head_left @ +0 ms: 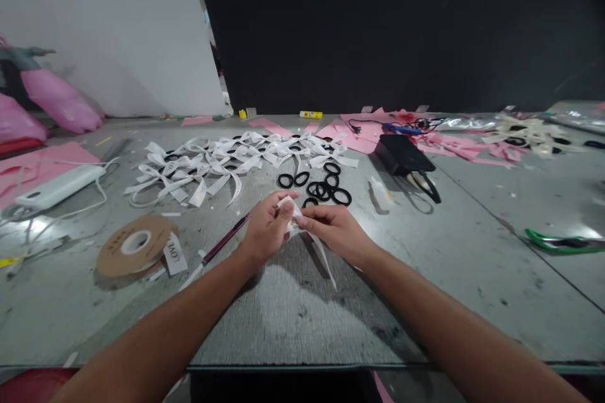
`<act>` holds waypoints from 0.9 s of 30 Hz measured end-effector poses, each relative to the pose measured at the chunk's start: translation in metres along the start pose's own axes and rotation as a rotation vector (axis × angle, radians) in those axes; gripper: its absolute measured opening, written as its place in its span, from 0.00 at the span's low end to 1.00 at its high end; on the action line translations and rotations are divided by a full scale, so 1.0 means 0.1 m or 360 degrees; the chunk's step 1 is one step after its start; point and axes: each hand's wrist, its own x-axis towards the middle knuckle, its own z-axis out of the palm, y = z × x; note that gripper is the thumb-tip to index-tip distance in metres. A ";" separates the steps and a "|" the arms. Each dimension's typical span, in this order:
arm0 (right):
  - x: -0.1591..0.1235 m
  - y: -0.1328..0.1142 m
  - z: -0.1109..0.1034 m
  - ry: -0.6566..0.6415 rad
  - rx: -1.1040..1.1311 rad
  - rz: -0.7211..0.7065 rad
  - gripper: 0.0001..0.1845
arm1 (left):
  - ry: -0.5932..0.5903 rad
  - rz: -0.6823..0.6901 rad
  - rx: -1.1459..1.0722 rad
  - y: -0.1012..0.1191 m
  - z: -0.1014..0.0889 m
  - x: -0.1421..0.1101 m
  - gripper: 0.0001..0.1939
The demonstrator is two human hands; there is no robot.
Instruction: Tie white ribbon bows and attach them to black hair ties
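Note:
Near the middle of the table, my left hand (pixel 268 227) pinches a white ribbon (pixel 323 258) between thumb and fingers. My right hand (pixel 338 232) is closed on the same ribbon, its fingertips meeting those of the left. One tail of the ribbon hangs down below the hands; whether a hair tie is inside the fold is hidden by my fingers. Just beyond the hands lie several loose black hair ties (pixel 341 196). Behind them spreads a pile of white ribbon bows (pixel 222 160) on black hair ties. A cardboard ribbon spool (pixel 113 249) with a printed "LOVE" end lies to the left.
A dark pen (pixel 225 239) lies beside my left forearm. Farther left is a white corded device (pixel 59 187). On the right are a small white bottle (pixel 380 194), a black box (pixel 404 156) and green-handled scissors (pixel 562 243). Pink scraps and a yellow tube (pixel 311 114) line the back.

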 end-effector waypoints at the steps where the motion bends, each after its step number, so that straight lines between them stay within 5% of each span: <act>1: 0.00 0.00 0.01 0.0002 -0.0030 -0.0002 0.16 | -0.0021 -0.0011 -0.0017 -0.01 0.01 0.00 0.30; 10: 0.05 0.11 0.05 0.0451 0.0216 0.0052 0.17 | -0.0161 0.0019 0.0161 -0.03 -0.01 0.02 0.25; 14: 0.04 0.11 0.03 0.0494 0.0106 0.0027 0.15 | -0.0260 -0.0052 0.0263 -0.02 0.02 -0.02 0.26; 22: 0.02 0.05 0.00 0.0370 0.0137 -0.0095 0.20 | -0.0029 0.0153 0.0392 0.04 0.01 -0.01 0.17; 27: 0.03 0.05 -0.03 0.0373 0.0389 -0.0069 0.20 | 0.0212 0.0057 0.0027 -0.04 -0.04 0.05 0.16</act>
